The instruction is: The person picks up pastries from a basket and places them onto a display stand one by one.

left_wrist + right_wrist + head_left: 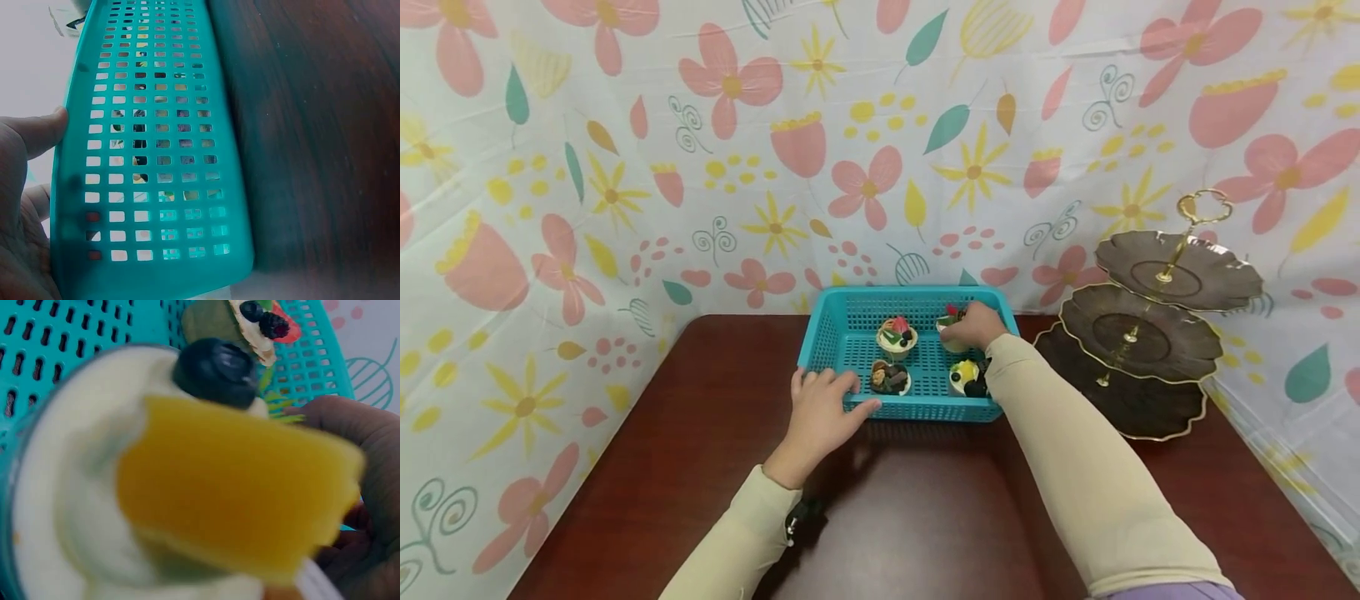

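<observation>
In the head view my right hand (977, 325) reaches into the back right of a turquoise plastic basket (906, 410) and pinches a small fruit-topped cupcake (950, 320), which the fingers partly cover. Curled over the basket's front left corner, my left hand (826, 410) grips the rim, its thumb along the front edge. Inside are a cupcake with red fruit and dark berries (897, 335), a brown-topped one (889, 379) and a yellow-topped one (964, 377). Close up in the right wrist view, the yellow fruit piece (237, 487) and blueberry (215, 372) hide much of my right hand (369, 469).
A three-tier dark stand with gold edges and a ring handle (1150, 333) stands right of the basket, close to my right sleeve. The basket is on a dark red-brown table (722, 392). A flower-patterned cloth (865, 108) hangs behind and at both sides.
</observation>
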`<action>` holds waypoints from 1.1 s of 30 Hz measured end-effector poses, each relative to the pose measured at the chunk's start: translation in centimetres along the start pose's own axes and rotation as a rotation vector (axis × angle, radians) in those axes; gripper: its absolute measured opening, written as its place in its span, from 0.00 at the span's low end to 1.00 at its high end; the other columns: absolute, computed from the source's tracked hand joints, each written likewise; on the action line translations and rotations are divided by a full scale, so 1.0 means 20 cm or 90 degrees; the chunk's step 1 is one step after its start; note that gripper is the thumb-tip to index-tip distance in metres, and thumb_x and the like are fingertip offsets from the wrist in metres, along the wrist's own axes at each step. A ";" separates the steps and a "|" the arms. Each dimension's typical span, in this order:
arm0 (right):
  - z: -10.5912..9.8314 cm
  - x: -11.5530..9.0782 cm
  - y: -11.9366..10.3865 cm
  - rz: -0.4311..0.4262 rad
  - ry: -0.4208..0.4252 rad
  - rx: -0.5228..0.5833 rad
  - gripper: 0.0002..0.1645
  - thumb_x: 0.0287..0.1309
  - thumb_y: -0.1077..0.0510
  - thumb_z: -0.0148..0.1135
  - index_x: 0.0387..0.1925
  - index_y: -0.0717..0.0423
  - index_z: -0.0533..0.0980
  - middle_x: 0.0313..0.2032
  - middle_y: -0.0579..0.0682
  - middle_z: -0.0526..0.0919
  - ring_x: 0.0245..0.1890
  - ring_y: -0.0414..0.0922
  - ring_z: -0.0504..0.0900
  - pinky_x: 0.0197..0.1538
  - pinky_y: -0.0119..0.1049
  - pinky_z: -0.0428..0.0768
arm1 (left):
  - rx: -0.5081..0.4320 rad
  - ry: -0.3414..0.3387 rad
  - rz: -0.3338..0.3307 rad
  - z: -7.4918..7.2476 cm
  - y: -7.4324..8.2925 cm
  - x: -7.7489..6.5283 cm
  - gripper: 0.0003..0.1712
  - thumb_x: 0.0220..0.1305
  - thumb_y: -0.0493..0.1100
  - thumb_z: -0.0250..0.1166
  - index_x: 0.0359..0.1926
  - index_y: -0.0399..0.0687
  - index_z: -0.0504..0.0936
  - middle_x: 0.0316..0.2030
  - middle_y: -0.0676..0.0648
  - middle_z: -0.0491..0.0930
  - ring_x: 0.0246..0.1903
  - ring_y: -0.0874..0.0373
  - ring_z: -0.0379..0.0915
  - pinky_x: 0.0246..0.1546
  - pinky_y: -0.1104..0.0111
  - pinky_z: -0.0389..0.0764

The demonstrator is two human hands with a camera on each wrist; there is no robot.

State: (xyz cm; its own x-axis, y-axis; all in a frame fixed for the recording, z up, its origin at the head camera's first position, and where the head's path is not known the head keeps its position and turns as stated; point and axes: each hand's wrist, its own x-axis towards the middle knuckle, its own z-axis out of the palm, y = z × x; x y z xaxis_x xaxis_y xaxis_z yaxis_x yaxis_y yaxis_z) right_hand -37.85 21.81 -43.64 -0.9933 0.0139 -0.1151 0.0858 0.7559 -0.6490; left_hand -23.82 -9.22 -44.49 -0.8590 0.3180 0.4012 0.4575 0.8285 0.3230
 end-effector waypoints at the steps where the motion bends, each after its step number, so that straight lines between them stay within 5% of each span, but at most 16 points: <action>1: -0.01 0.00 0.00 -0.003 0.007 0.001 0.31 0.52 0.48 0.71 0.48 0.65 0.72 0.42 0.63 0.78 0.37 0.56 0.79 0.37 0.48 0.81 | -0.001 0.000 0.000 0.00 0.00 0.00 0.22 0.62 0.66 0.67 0.33 0.56 0.74 0.27 0.55 0.66 0.33 0.53 0.66 0.67 0.33 0.51; 6: -0.06 -0.04 -0.04 -0.007 0.028 0.029 0.33 0.55 0.46 0.70 0.52 0.65 0.70 0.43 0.63 0.78 0.34 0.55 0.80 0.39 0.52 0.84 | -0.004 0.000 0.000 0.00 0.01 0.00 0.22 0.62 0.66 0.67 0.33 0.57 0.74 0.27 0.55 0.67 0.33 0.53 0.67 0.67 0.33 0.50; 14: -0.15 -0.11 -0.10 -0.022 0.018 0.093 0.49 0.56 0.47 0.71 0.69 0.65 0.56 0.56 0.65 0.71 0.44 0.57 0.77 0.45 0.56 0.84 | -0.001 0.000 -0.001 0.01 0.00 0.00 0.22 0.62 0.66 0.67 0.34 0.56 0.74 0.27 0.54 0.67 0.34 0.52 0.67 0.67 0.34 0.50; 24: -0.22 -0.17 -0.16 -0.081 0.059 0.064 0.39 0.55 0.48 0.73 0.58 0.64 0.64 0.46 0.62 0.75 0.33 0.54 0.79 0.35 0.48 0.84 | 0.006 0.015 0.009 0.00 0.00 -0.01 0.22 0.62 0.65 0.68 0.34 0.55 0.75 0.27 0.54 0.68 0.34 0.51 0.68 0.66 0.33 0.52; 33: -0.30 -0.28 -0.19 -0.086 0.079 0.061 0.47 0.56 0.43 0.70 0.63 0.66 0.60 0.53 0.63 0.71 0.47 0.56 0.74 0.49 0.51 0.77 | 0.014 0.003 -0.006 0.01 0.01 -0.01 0.22 0.61 0.67 0.68 0.35 0.55 0.76 0.28 0.53 0.69 0.33 0.52 0.66 0.67 0.34 0.51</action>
State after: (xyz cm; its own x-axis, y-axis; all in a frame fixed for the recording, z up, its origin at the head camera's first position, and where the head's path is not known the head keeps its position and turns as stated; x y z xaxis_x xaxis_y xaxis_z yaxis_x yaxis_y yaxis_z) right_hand -33.11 22.75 -35.97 -0.9977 0.0015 0.0675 -0.0477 0.6906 -0.7217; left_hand -23.63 -9.05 -44.58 -0.8619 0.3088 0.4021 0.4447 0.8414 0.3071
